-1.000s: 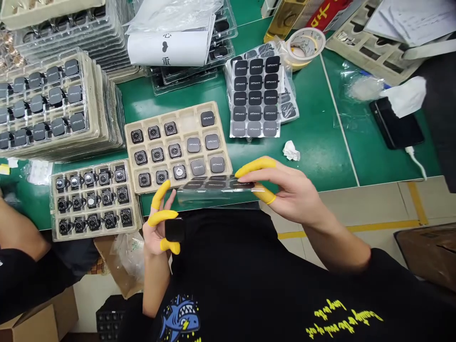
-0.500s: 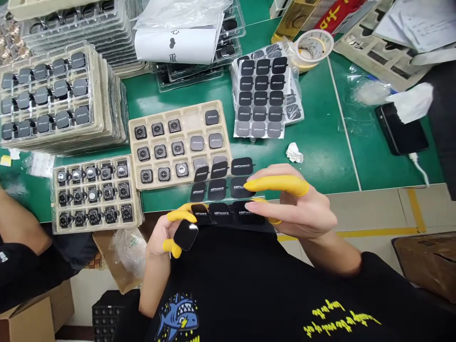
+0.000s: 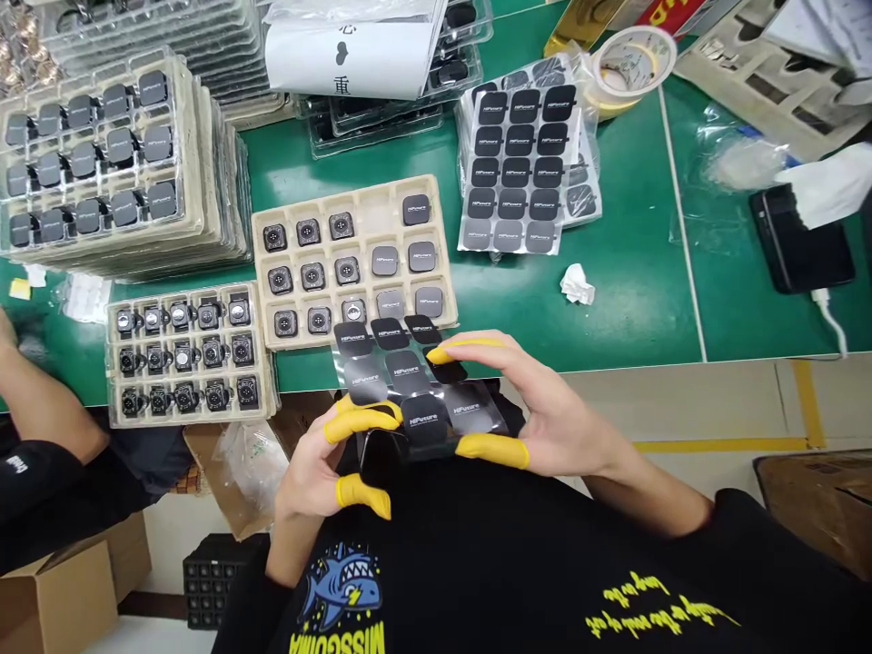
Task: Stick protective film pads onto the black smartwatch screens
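Observation:
My left hand [image 3: 310, 468], with yellow finger cots, grips a black square watch body [image 3: 382, 457] between thumb and fingers, its glossy face toward me. Its fingertips also meet the left edge of a clear sheet of dark "HiFuture" film stickers [image 3: 423, 418]. On the sheet's right side my right hand [image 3: 545, 413] is closed, thumb cot at the lower edge. Its index fingertip rests on a dark sticker [image 3: 448, 368] at the right edge; whether that sticker is lifted I cannot tell. Just beyond lies a beige tray [image 3: 262, 341] with watch bodies, some covered by grey stickers.
Left of it sits a filled clear-covered tray [image 3: 191, 420]; behind, a tall stack of trays [image 3: 218, 182]. More sticker sheets [image 3: 510, 241], tape rolls [image 3: 637, 59], crumpled paper [image 3: 578, 284] and a black device with a cable [image 3: 800, 241] occupy the right. Another person's arm [image 3: 51, 386] is at left.
The sticker sheet has tilted to face me more and shifted left. My right thumb moved down to its lower edge, while the watch body in my left hand came closer to the sheet.

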Available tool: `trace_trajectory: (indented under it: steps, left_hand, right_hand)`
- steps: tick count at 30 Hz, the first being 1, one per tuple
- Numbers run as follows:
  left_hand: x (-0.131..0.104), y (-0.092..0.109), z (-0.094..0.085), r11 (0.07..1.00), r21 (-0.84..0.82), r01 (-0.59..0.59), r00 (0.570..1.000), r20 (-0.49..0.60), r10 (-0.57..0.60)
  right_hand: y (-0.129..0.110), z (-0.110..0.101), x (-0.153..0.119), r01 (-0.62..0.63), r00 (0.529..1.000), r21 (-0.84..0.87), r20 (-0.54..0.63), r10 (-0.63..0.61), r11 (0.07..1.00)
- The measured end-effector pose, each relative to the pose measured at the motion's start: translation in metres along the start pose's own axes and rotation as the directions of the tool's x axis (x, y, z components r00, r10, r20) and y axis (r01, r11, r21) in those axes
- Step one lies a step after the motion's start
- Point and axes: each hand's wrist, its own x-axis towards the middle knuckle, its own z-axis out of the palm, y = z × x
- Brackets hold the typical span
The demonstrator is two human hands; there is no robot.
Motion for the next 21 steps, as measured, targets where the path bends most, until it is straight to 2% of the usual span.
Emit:
trace_trajectory:
  steps: [2,6,10,16,21]
  left_hand:
    - [0.000,0.001,0.000,1.000,0.002,-0.028,0.999,0.029,0.027]
    - [0.000,-0.001,-0.001,0.998,-0.026,-0.059,0.996,0.061,0.061]
    - [-0.002,-0.006,-0.001,0.998,-0.029,-0.061,0.997,0.035,0.062]
    - [-0.002,-0.002,-0.006,0.995,0.089,-0.039,0.998,0.056,0.035]
    - [-0.006,0.010,-0.020,0.969,0.244,-0.028,1.000,0.018,0.024]
  right_hand:
    - [0.001,0.006,0.001,0.003,1.000,-0.031,0.005,-0.003,1.000]
    - [0.005,0.014,0.000,-0.058,0.998,0.037,0.032,0.057,0.998]
    - [0.007,0.019,-0.003,-0.087,0.996,0.083,0.028,0.085,0.993]
    - [0.007,0.024,-0.002,-0.149,0.984,0.178,-0.069,0.163,0.973]
    - [0.005,0.020,0.005,-0.224,0.965,0.229,-0.087,0.249,0.947]
